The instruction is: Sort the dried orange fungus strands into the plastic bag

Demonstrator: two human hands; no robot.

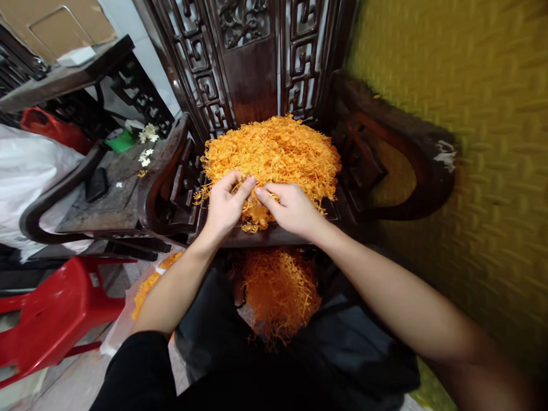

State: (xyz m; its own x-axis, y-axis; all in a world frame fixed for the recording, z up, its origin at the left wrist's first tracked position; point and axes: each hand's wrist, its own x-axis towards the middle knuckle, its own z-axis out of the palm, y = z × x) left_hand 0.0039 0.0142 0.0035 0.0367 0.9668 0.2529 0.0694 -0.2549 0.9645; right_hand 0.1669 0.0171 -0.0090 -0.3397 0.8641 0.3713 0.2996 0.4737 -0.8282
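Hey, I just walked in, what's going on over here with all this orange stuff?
A person's bare left hand and right hand are close together at the near side of a large heap of curly orange strands. Both seem to be pinching at a few strands there. The heap rests on the seat of a dark carved wooden chair. A second, darker orange tangle shows below the seat's front edge.

Carved dark chair, red stool, yellow patterned surface
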